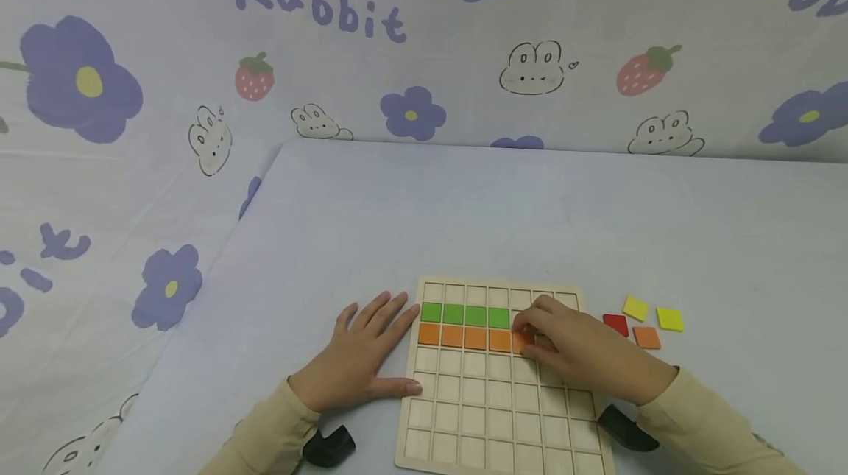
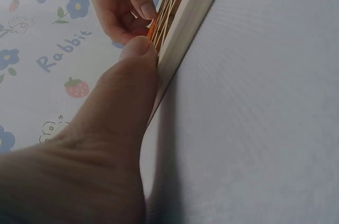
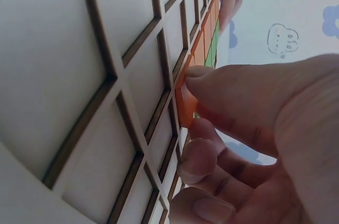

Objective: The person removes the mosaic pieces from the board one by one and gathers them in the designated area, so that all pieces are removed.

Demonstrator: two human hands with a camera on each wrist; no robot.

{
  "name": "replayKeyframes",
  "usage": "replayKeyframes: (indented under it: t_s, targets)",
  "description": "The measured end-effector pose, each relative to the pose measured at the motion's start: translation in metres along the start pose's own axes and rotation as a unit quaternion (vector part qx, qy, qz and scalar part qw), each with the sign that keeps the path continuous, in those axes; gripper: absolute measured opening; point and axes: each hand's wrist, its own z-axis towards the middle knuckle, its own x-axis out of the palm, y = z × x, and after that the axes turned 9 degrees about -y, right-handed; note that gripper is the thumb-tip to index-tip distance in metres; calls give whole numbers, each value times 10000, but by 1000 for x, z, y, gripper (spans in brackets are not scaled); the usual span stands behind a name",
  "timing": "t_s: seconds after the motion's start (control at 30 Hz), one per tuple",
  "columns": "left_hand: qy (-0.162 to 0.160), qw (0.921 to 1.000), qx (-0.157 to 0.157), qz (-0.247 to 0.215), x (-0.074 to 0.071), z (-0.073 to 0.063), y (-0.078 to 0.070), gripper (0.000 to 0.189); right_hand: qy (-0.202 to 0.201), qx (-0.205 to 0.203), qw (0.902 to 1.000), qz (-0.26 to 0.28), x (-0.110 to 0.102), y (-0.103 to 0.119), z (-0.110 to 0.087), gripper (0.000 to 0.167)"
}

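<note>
A wooden grid board (image 1: 473, 420) lies on the table with a row of several green tiles (image 1: 475, 316) and, just below it, a row of several orange tiles (image 1: 452, 336). My right hand (image 1: 579, 346) reaches over the board's right part and pinches an orange tile (image 3: 185, 108) between thumb and fingers, at the right end of the orange row. That tile sits at its cell, slightly tilted in the right wrist view. My left hand (image 1: 363, 357) rests flat with fingers spread, thumb and fingertips at the board's left edge.
Right of the board lie loose tiles: a red one (image 1: 615, 325), an orange one (image 1: 646, 337) and two yellow ones, one nearer (image 1: 635, 308) and one farther right (image 1: 670, 319). Behind the white table (image 1: 397, 217) hangs a printed cloth (image 1: 450, 48). Black wrist devices show under both sleeves.
</note>
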Motion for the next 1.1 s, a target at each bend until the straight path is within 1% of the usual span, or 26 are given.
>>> replayKeyframes:
  t_s: [0.3, 0.5, 0.67, 0.83, 0.97, 1.1]
  targets:
    - [-111, 9998, 155, -6, 2, 1, 0, 97, -98, 85, 9998, 134, 0, 0, -2, 20]
    - [-106, 9999, 125, 32, 3, 1, 2, 97, -157, -103, 9996, 211, 1, -1, -1, 18]
    - [-63, 9999, 80, 28, 3, 0, 3, 96, -128, -140, 9994, 306, 0, 0, 0, 16]
    - [-64, 9999, 97, 80, 3, -1, 3, 97, -223, -231, 9989, 337, -8, 0, -3, 15]
    - [-64, 9999, 92, 57, 1, -1, 1, 97, -354, -151, 9989, 266, -17, -3, -8, 17]
    - [-61, 9999, 97, 27, -2, 0, 0, 96, -500, -112, 9986, 155, -25, -12, -17, 20]
